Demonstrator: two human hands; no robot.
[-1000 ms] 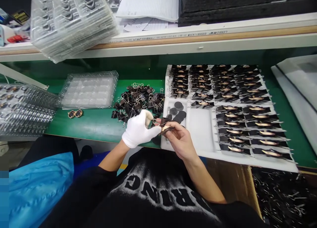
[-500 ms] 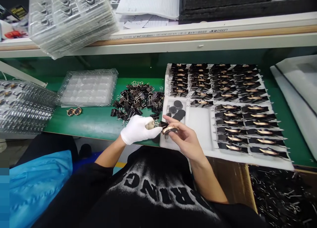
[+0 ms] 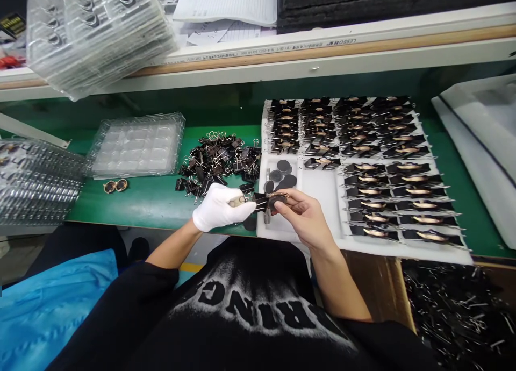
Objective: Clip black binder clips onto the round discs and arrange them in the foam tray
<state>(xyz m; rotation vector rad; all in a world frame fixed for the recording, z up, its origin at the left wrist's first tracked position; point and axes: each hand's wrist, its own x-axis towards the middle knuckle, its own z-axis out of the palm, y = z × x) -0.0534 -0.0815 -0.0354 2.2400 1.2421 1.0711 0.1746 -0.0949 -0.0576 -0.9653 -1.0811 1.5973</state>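
Observation:
My left hand [image 3: 217, 208], in a white glove, is closed on a black binder clip [image 3: 261, 201] by its wire handles. My bare right hand [image 3: 304, 216] pinches a small dark disc with a copper ring [image 3: 277, 200] against the clip's mouth. Both hands hover over the near left corner of a white foam tray [image 3: 324, 199]. A few loose dark discs [image 3: 282, 175] lie in the tray just beyond the hands. A pile of loose black binder clips [image 3: 220, 158] lies on the green mat beyond my left hand.
The tray holds rows of clipped parts [image 3: 382, 161]. An empty clear blister tray [image 3: 135, 145] and two copper rings [image 3: 115, 185] lie left of the pile. Stacked blister trays [image 3: 32, 177] stand far left and on the shelf [image 3: 92, 32]. White foam sheets [image 3: 479, 140] lie right.
My hands have come closer together; the right hand has brought the disc up to the clip held in the left. The view has shifted a little to the right.

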